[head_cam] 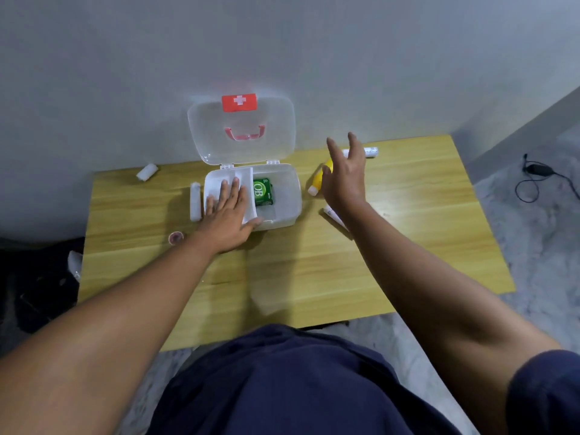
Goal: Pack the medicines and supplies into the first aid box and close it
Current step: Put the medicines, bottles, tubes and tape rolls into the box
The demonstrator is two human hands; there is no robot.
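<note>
At table centre, first aid box lid up, green carton already inside. Left hand flat and spread on the white inner tray, steadying. Right hand empty, fingers apart, hovering toward 1 o'clock over the yellow bottle — packing only begun. Next, probably: close on the bottle, carry it to 9 o'clock into the open compartment.

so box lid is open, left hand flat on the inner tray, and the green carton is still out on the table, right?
Not quite. The head view shows the green carton already inside the first aid box, beside the white inner tray, not on the table. The rest holds: the lid stands open and the left hand lies flat on the tray.
</note>
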